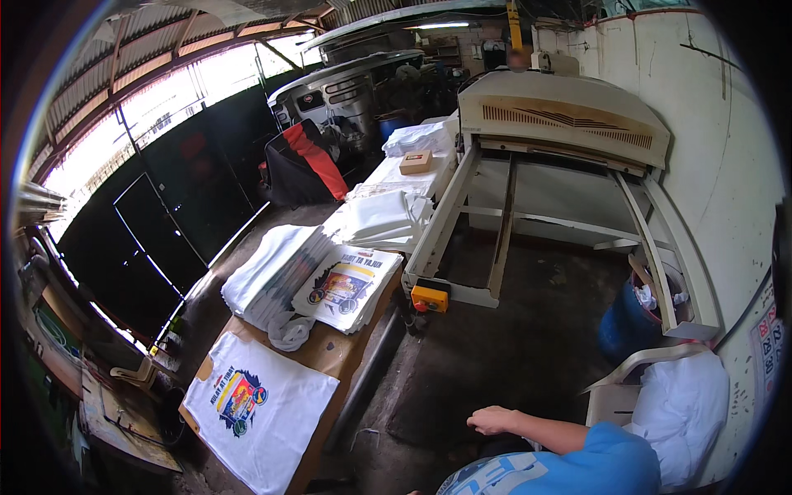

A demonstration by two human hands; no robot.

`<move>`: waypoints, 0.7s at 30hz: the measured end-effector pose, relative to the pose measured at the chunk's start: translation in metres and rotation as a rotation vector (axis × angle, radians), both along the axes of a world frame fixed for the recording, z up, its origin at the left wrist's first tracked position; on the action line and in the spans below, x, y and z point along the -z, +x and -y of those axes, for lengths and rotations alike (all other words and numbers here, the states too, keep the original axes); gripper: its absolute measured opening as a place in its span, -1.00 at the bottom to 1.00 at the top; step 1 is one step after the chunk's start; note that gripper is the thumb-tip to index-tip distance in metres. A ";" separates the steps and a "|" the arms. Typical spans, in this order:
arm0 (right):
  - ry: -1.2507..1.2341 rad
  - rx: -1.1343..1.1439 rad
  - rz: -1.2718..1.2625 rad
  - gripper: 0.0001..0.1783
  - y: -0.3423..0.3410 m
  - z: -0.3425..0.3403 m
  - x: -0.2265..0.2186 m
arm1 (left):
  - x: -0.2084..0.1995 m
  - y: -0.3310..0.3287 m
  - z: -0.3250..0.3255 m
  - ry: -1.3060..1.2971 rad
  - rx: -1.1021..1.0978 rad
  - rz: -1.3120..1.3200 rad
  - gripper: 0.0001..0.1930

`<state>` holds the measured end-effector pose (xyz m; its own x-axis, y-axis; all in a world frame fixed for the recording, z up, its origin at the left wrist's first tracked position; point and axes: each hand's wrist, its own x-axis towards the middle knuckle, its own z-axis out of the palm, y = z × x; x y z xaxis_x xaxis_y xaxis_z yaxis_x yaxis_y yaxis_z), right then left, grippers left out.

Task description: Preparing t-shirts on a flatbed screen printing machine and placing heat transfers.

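My right hand (491, 421) is held low in front of my blue shirt, its fingers curled in a loose fist. Nothing shows in it, and it hangs over the dark floor. My left hand is out of sight. To the left, a white T-shirt (293, 400) with a colourful print lies flat over the near end of a brown-topped table (337, 345). Beyond it sits a stack of printed white shirts (371, 285). Beside that stack, a pile of white shirts (257, 276) is draped with a bunched white cloth (290, 332) at its near end.
A large conveyor dryer (569, 107) stands ahead, its open frame reaching toward me with an orange switch box (430, 299). More white cloth (375, 216) and a small cardboard box (416, 162) lie farther along. At right are a blue drum (627, 326) and a chair (610, 396) holding white fabric.
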<state>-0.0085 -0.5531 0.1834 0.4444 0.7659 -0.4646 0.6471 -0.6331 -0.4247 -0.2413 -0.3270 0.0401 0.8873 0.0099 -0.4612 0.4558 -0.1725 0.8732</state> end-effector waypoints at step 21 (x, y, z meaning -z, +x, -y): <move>0.010 0.011 -0.187 -0.60 0.008 0.008 -0.005 | -0.093 0.097 0.037 -0.320 -0.016 0.094 -0.63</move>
